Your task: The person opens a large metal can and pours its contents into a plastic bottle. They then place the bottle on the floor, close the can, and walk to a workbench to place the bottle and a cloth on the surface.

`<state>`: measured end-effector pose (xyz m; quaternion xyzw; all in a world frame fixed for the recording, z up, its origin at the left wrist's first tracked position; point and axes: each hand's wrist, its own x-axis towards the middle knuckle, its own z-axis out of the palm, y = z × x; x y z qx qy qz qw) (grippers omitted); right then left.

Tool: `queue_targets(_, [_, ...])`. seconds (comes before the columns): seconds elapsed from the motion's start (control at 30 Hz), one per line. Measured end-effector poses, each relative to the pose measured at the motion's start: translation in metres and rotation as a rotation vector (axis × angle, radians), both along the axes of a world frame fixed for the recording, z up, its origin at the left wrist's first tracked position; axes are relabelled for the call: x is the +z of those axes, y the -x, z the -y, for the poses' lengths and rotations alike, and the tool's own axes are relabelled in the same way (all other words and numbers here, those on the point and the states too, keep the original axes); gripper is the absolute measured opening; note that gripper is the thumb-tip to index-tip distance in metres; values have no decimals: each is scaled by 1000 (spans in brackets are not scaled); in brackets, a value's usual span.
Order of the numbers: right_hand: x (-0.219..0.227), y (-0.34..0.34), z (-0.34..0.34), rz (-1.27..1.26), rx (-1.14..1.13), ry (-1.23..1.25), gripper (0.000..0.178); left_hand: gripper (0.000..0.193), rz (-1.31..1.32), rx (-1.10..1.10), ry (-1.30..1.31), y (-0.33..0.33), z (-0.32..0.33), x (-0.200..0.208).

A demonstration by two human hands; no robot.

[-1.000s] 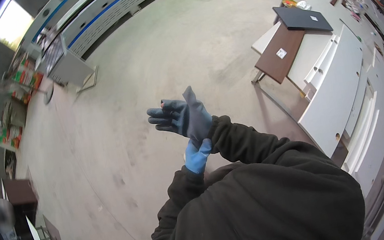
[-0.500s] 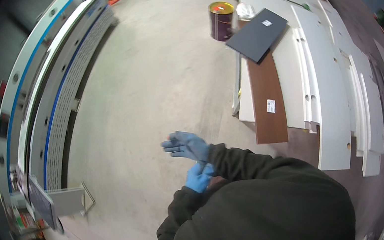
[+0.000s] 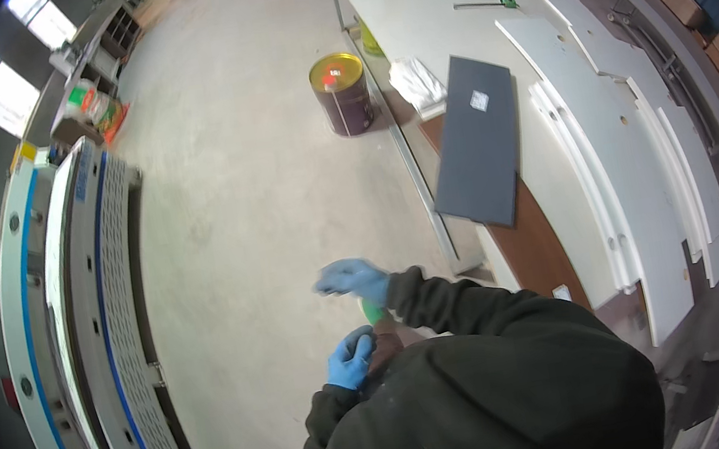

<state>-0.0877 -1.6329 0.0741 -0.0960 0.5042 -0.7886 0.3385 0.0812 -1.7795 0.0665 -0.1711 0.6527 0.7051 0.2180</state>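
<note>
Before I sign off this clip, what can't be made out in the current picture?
All in the head view:
Right hand: fingers smeared by blur, exact pose unclear.
Left hand: its own curled fingers hide the palm, so any grip is uncertain.
Brown panel: partly hidden beneath the dark grey panel.
White label on the grey panel: print too small.
Yellow-green object: mostly hidden by the white table.
Long machine: cut off by the lower edge.
</note>
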Motion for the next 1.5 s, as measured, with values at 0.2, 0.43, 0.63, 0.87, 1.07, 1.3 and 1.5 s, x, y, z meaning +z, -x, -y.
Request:
queue_targets(0.2, [-9, 171, -82, 126, -597, -85, 33, 35, -69, -178, 172, 259, 47, -8])
queue_targets(0.43, [-42, 308, -177, 35, -993, -256, 31, 42, -311, -468, 201, 544, 14, -15])
queue_targets(0.63, [-88, 458, -203, -190, -820, -1155, 34, 43, -129, -500, 220, 714, 10, -42])
queue_targets(0.87, [-86, 544, -242, -370, -966, -1459, 24, 33, -172, -529, 147, 915, 7, -102])
queue_targets(1.07, [-87, 592, -244, -56, -929, -1690, 22, 34, -673, -1054, 465, 1099, -79, -107])
queue_targets(1.3, [5, 697, -310, -15, -1000, -1690, 28, 46, -972, -805, 551, 1247, -247, -88])
queue_targets(1.5, [53, 880, -531, -342, -1368, -1798, 42, 78, -1200, -903, 895, 1315, -355, -100])
